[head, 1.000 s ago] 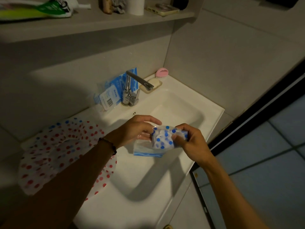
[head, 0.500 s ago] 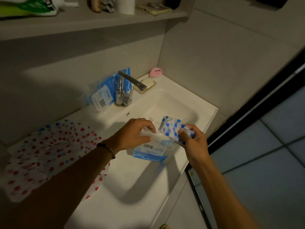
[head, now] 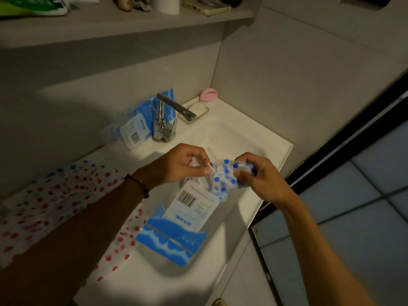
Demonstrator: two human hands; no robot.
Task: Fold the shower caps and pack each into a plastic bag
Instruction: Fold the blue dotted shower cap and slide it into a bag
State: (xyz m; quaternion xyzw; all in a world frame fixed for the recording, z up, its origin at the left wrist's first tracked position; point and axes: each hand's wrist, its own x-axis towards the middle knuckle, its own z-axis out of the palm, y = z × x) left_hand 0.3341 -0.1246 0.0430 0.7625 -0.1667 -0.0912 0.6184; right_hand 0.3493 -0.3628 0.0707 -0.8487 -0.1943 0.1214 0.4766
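Note:
Over the white sink (head: 254,138) I hold a clear plastic bag (head: 176,226) with a blue wave print and a barcode label; it hangs down from my hands. My left hand (head: 183,164) pinches the bag's open top edge. My right hand (head: 258,175) grips a folded blue-dotted shower cap (head: 223,177) and holds it at the bag's mouth, part of it behind the clear film. A red-dotted shower cap (head: 61,202) lies spread flat on the counter to the left, partly under my left forearm.
A chrome tap (head: 165,120) stands behind the basin, with more packaged bags (head: 136,127) leaning on the wall beside it. A soap dish (head: 196,110) and pink brush (head: 208,94) sit at the back right corner. A shelf (head: 132,21) above carries small items.
The bag now hangs lower and longer from my left hand. My right hand brought the folded blue-dotted cap back to the bag's mouth, where it has begun to enter.

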